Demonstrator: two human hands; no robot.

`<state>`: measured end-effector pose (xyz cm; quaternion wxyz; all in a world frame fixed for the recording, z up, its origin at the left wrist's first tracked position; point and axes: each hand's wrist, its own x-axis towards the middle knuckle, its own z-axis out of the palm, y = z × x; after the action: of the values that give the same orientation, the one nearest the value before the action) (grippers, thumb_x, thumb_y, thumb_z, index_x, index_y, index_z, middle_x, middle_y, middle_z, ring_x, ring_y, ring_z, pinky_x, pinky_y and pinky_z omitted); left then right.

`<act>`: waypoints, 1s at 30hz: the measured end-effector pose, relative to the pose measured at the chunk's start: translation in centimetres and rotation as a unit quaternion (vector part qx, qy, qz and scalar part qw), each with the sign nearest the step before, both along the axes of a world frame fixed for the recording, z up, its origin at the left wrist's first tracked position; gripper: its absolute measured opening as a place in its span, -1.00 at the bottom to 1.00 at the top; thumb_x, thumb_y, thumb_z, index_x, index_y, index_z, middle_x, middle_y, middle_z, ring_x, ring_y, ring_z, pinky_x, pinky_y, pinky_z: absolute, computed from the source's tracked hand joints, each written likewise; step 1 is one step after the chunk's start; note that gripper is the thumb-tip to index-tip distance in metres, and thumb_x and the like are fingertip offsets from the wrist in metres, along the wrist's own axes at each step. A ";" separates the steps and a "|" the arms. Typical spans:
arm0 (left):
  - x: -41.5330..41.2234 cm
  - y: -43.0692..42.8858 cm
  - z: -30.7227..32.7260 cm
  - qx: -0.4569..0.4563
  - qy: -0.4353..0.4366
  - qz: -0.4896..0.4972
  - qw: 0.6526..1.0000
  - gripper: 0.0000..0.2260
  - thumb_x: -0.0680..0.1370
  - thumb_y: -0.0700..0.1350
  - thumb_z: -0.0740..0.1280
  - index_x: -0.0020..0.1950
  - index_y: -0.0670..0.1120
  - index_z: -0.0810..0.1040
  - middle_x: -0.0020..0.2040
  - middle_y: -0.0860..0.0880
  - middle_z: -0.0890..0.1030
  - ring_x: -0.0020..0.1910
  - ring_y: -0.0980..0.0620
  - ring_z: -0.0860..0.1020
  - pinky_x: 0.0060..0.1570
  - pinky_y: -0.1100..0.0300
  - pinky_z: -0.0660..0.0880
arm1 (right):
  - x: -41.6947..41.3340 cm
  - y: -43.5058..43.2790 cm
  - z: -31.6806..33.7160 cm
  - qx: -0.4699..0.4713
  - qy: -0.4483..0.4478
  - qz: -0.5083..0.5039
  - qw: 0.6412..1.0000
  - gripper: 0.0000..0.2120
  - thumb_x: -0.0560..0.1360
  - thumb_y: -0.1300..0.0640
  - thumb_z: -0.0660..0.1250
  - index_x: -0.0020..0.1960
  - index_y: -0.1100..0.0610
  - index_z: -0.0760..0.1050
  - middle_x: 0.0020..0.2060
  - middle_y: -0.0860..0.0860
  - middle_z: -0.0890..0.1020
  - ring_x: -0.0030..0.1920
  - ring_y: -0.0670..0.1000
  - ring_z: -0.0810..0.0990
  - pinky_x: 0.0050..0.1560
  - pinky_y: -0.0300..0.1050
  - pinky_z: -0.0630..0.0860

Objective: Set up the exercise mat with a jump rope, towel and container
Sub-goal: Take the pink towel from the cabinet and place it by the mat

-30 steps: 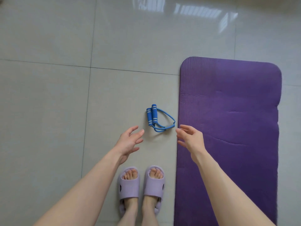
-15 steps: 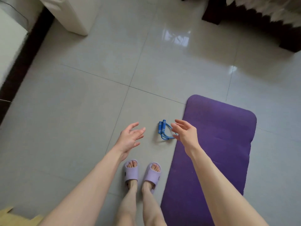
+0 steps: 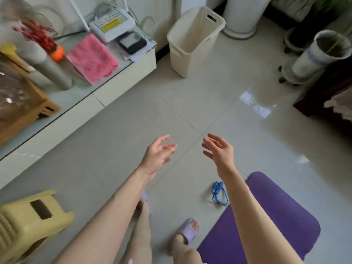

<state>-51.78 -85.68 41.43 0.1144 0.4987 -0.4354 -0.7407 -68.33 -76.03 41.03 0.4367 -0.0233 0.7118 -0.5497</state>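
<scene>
Both hands hang in the air above the tiled floor, holding nothing: the left hand and the right hand face each other with fingers spread and loosely bent, a gap between them. Below the right forearm, a blue jump rope lies bundled on the floor just beside the left edge of the purple mat; the forearm hides whether rope and mat touch. A pink towel lies flat on the glass-topped bench at the upper left, well apart from the mat, with a grey canister just to its left and a dark phone near its far corner. A cream bin stands on the floor past the bench's end. A yellow stool sits at the lower left, and a lilac slipper shows near the mat's near corner.
</scene>
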 end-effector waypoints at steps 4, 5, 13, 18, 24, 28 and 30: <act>3.3 -6.4 2.4 -0.033 0.013 0.033 0.999 -0.61 0.53 -0.20 0.34 0.33 -0.04 0.38 -0.06 0.02 0.60 -0.03 0.08 0.53 0.05 0.10 0.38 | 3.1 -7.9 2.9 -0.027 0.016 0.032 0.999 -0.77 0.49 0.23 0.40 0.14 0.14 0.54 -0.11 0.02 0.66 -0.04 0.03 0.63 0.04 -0.05 0.58; 4.5 -8.4 2.9 -0.041 0.013 0.046 0.998 -0.61 0.53 -0.20 0.35 0.34 -0.05 0.38 -0.06 0.01 0.60 -0.03 0.07 0.53 0.04 0.10 0.38 | 4.3 -10.4 3.6 -0.034 0.019 0.041 0.998 -0.77 0.49 0.23 0.40 0.14 0.14 0.54 -0.11 0.02 0.66 -0.04 0.03 0.63 0.05 -0.05 0.58; 10.9 -19.8 4.7 -0.083 0.016 0.089 0.992 -0.62 0.52 -0.20 0.36 0.32 -0.06 0.40 -0.10 0.04 0.60 -0.12 0.09 0.50 -0.13 0.23 0.40 | 10.1 -23.9 5.5 -0.056 0.022 0.090 0.994 -0.80 0.48 0.23 0.41 0.10 0.11 0.55 -0.11 0.03 0.66 -0.09 0.02 0.64 0.02 -0.05 0.58; 13.0 -25.2 4.0 -0.087 0.009 0.134 0.987 -0.64 0.52 -0.19 0.36 0.30 -0.05 0.41 -0.09 0.05 0.60 -0.08 0.08 0.52 -0.09 0.20 0.42 | 12.2 -31.3 5.1 -0.056 0.021 0.137 0.989 -0.81 0.48 0.23 0.40 0.09 0.11 0.55 -0.15 0.02 0.66 -0.12 -0.02 0.64 0.01 -0.07 0.58; 13.1 -30.3 2.6 -0.074 0.000 0.174 0.982 -0.66 0.53 -0.20 0.35 0.29 -0.06 0.42 -0.08 0.04 0.59 -0.06 0.08 0.54 -0.10 0.22 0.42 | 12.0 -38.2 3.7 -0.046 0.025 0.182 0.982 -0.82 0.49 0.24 0.40 0.08 0.11 0.55 -0.17 0.01 0.66 -0.11 0.02 0.63 0.02 -0.04 0.57; 12.1 -34.4 1.4 -0.070 -0.015 0.214 0.974 -0.67 0.53 -0.17 0.36 0.28 -0.04 0.43 -0.04 0.01 0.60 -0.06 0.09 0.56 -0.11 0.22 0.44 | 10.8 -43.4 2.2 -0.036 0.026 0.228 0.973 -0.81 0.48 0.23 0.40 0.09 0.11 0.56 -0.15 0.03 0.66 -0.10 0.04 0.63 0.00 -0.04 0.57; 11.4 -36.1 0.8 -0.063 -0.027 0.240 0.968 -0.68 0.52 -0.15 0.37 0.26 -0.03 0.44 -0.03 -0.02 0.60 -0.04 0.08 0.56 -0.11 0.22 0.44 | 10.0 -46.0 1.6 -0.027 0.024 0.255 0.966 -0.80 0.48 0.22 0.41 0.10 0.10 0.55 -0.11 0.06 0.66 -0.07 0.05 0.63 0.02 -0.02 0.57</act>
<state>-40.40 -121.82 42.28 0.3081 0.6000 -0.3514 -0.6493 -58.30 -121.99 42.58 0.5446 -0.2287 0.6775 -0.4383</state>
